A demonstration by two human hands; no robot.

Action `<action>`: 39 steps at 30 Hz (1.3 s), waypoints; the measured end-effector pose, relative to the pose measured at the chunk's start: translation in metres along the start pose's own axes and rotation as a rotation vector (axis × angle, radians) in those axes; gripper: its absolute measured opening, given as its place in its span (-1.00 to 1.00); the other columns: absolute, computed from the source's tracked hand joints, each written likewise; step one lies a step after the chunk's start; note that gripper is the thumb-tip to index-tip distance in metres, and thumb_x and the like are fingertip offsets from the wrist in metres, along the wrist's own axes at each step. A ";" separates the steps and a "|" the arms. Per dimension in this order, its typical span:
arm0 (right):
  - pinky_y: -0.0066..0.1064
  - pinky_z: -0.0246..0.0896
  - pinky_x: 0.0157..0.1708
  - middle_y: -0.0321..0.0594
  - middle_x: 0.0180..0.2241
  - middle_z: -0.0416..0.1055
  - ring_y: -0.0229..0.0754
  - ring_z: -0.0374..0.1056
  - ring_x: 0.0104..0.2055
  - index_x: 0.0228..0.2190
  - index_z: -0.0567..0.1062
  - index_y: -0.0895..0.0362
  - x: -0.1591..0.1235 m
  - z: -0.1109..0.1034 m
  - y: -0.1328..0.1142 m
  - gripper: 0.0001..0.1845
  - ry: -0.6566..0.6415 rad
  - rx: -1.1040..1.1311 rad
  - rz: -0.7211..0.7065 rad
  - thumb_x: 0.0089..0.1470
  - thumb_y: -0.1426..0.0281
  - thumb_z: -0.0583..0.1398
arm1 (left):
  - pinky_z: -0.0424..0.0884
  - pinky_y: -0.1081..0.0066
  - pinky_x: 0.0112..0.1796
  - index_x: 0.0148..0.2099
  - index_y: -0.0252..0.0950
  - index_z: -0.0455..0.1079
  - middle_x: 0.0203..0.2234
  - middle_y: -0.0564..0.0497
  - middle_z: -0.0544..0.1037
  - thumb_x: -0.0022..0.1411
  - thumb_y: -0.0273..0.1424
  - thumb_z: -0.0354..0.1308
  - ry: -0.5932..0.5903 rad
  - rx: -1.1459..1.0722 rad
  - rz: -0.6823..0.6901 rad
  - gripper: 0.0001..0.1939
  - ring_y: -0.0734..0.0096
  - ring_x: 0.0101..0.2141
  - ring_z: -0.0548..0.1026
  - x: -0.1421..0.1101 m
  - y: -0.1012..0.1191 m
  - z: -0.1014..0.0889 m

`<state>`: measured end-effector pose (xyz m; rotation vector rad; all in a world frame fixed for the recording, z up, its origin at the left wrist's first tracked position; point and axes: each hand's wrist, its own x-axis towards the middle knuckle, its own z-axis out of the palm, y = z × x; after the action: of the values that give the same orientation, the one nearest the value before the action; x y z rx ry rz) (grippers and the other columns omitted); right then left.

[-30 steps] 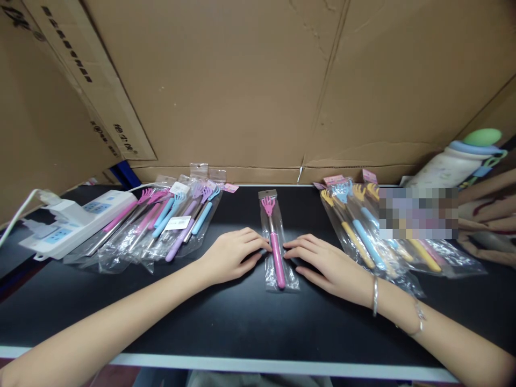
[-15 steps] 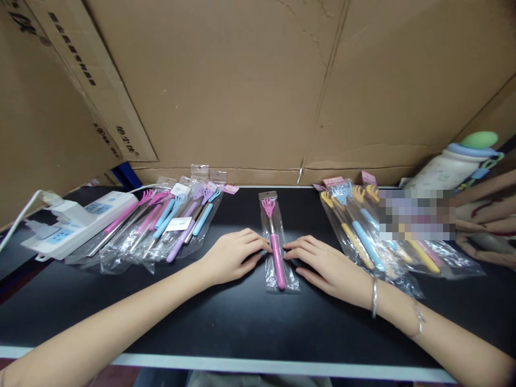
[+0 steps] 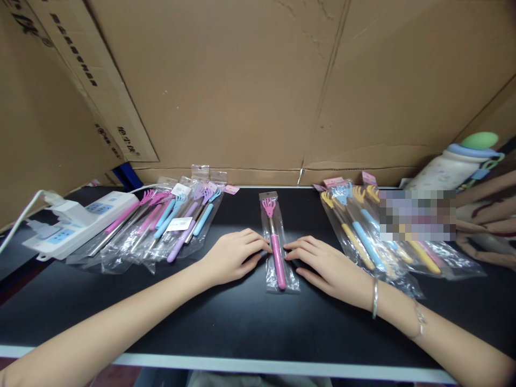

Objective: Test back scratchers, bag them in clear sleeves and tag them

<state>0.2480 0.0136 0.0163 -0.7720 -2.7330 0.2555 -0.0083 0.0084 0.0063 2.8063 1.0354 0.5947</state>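
A pink back scratcher (image 3: 277,258) with a claw-shaped head and a metal shaft lies in a clear plastic sleeve on the black table (image 3: 242,328), head pointing away from me. My left hand (image 3: 237,255) rests on its left side, open, fingertips at the sleeve's edge. On the other side my right hand (image 3: 318,263) lies open, its fingertips at the sleeve's right edge. Neither hand grips anything. To the left is a pile of bagged back scratchers (image 3: 177,220) in pink, blue and purple. More bagged back scratchers (image 3: 363,236), yellow and blue, lie to the right.
A white power strip (image 3: 86,223) with plugs and cable sits at the far left. At the right stand a pale bottle (image 3: 439,172) with a green lid and another person's hand (image 3: 487,215), partly beside a blurred patch. Cardboard (image 3: 242,97) walls the back.
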 end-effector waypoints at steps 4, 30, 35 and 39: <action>-0.18 0.20 0.00 -0.16 -0.05 0.37 -0.13 0.23 -0.01 -0.13 0.38 0.10 0.000 0.001 0.000 -0.77 0.013 -0.031 -0.012 0.17 0.47 0.06 | 0.32 0.36 -0.10 -0.07 -0.22 0.35 -0.10 0.05 0.49 0.32 -0.40 -0.06 0.062 0.067 -0.001 -0.80 0.35 -0.06 0.37 0.000 0.006 -0.001; -0.27 0.20 -0.02 -0.21 -0.14 0.39 -0.19 0.25 -0.06 -0.14 0.42 0.06 0.001 0.000 -0.002 -0.75 0.029 -0.019 -0.064 0.17 0.50 0.05 | 0.25 0.34 -0.31 0.02 -0.16 0.31 -0.26 0.01 0.47 0.19 -0.01 0.06 -0.066 0.309 0.109 -0.54 0.28 -0.27 0.41 -0.005 0.034 -0.005; -0.28 0.21 -0.05 -0.19 -0.13 0.39 -0.20 0.25 -0.07 -0.16 0.41 0.08 0.003 -0.002 0.001 -0.77 0.027 0.050 -0.037 0.17 0.49 0.04 | 0.27 0.36 -0.29 0.04 -0.16 0.30 -0.25 0.03 0.49 0.32 -0.10 -0.08 -0.049 0.150 0.082 -0.63 0.32 -0.26 0.41 -0.004 0.024 -0.004; -0.27 0.23 -0.07 -0.17 -0.14 0.38 -0.18 0.25 -0.08 -0.15 0.41 0.08 0.003 -0.002 0.003 -0.77 0.023 0.084 -0.028 0.17 0.49 0.04 | 0.27 0.43 -0.25 -0.04 -0.19 0.32 -0.25 0.07 0.51 0.37 -0.33 -0.13 0.007 -0.008 0.014 -0.76 0.42 -0.25 0.42 -0.002 0.014 -0.004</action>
<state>0.2471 0.0177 0.0181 -0.7092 -2.6901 0.3504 -0.0026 -0.0039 0.0128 2.8094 1.0128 0.6096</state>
